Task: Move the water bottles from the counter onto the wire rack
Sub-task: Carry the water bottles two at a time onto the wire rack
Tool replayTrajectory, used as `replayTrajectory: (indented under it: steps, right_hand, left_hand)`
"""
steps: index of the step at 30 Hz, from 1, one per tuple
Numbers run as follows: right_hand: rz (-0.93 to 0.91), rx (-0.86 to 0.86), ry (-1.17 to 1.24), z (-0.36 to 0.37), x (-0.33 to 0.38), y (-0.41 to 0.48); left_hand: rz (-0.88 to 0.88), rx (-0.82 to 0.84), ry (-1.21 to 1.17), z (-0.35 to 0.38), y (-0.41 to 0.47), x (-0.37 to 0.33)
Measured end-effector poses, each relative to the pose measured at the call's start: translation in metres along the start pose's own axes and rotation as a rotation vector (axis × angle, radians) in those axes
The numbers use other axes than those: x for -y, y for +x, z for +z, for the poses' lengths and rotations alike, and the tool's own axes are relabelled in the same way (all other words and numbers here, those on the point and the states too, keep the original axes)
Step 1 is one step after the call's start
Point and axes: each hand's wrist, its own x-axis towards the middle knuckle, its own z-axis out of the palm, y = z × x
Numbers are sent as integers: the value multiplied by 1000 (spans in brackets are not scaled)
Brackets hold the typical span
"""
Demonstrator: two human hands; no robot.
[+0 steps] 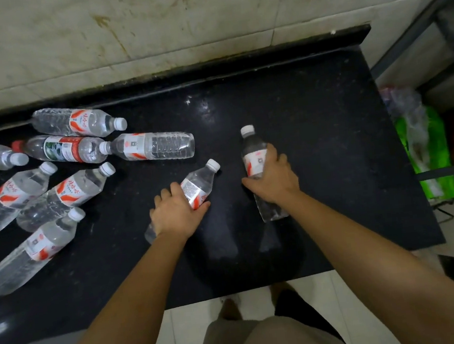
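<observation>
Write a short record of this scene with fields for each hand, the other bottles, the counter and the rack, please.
left hand: grips tilted clear plastic white-capped bottle round its label
right hand: grips second clear plastic white-capped bottle, cap pointing away
other bottles: several lie on their sides at the left, among them a red-capped clear bottle
surface: black speckled stone counter
rack: grey metal frame at far right, no bottle seen on it
beside counter: green plastic bag
</observation>
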Motion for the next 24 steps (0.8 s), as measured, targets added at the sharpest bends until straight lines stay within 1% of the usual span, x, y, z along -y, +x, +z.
replayTrajectory:
  steps: [2,4,6,9,12,14,16,20,24]
  right_hand:
    - [-65,50,-128,8,-8,-22]
    - [-80,71,-224,16,-11,-39]
    - [-43,95,-199,15,-9,-45]
    - [65,165,43,-6,-7,-41]
    - [85,142,421,-37,-10,-53]
    - [66,128,658,-59,-8,-67]
    - [49,120,850,-80,-6,-81]
    - [-20,107,1127,-117,-7,-110]
    - [-54,-37,1294,-150,-20,-147]
  left_hand:
    - [14,27,-5,-3,-1,1]
    - [36,45,-10,-5,-2,3]
    - [49,69,-47,-10,-3,5]
    - [6,132,-216,-23,-6,10]
    - [-59,136,-579,-42,-22,13]
    - [-56,152,-824,-59,-30,11]
    - [-11,150,-986,-82,-36,4]
    - [148,123,-1212,-133,-49,-18]
    - [293,146,-1336,-168,-67,-46]
